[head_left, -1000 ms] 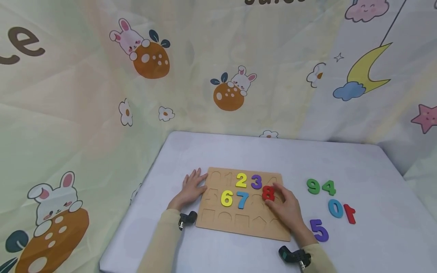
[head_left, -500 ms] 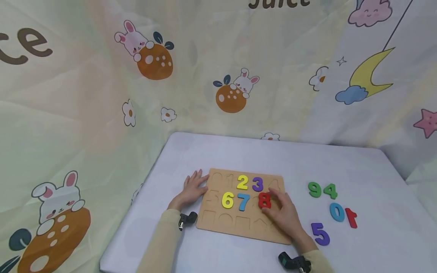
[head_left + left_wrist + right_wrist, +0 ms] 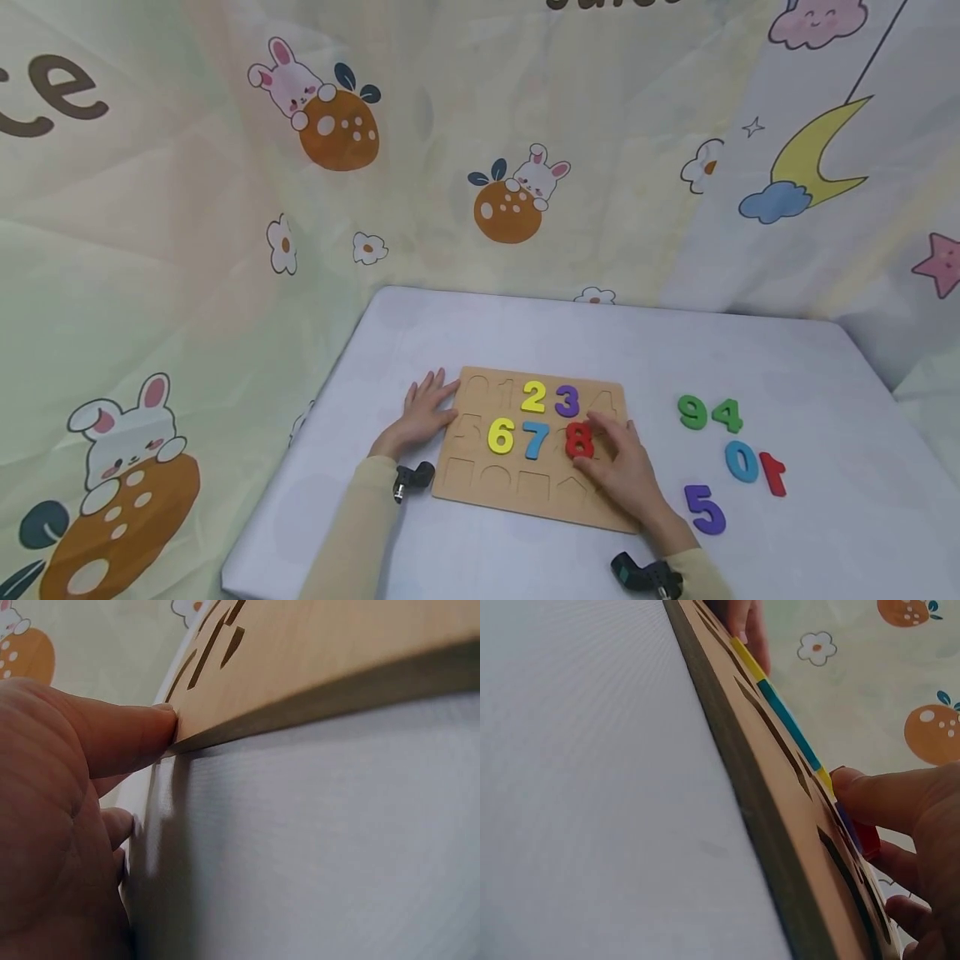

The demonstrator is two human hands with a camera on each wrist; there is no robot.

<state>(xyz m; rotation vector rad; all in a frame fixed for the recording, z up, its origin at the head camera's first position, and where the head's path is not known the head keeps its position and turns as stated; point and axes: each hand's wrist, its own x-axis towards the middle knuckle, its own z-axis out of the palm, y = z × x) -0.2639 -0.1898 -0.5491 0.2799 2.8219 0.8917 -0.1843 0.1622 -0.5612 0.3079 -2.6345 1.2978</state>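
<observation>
A wooden number puzzle board lies on the table. Its left edge is touched by the fingers of my left hand, which are straight and spread; in the left wrist view, the thumb meets the board's corner. Between thumb and fingers my right hand pinches a red number 8, at the middle row just right of the blue 7. In the right wrist view the red piece sits slightly tilted at the board's surface. Whether it lies inside its recess I cannot tell. A yellow 6, yellow 2 and purple 3 are on the board.
To the right of the board lie loose numbers: a green 9, green 4, blue 0, red 1 and purple 5. The white table ends at a printed cloth backdrop.
My right hand has carried the red 8 a little left and down toward the blue 7, with hardly any motion in the last half second. The left hand stays at the board's edge.
</observation>
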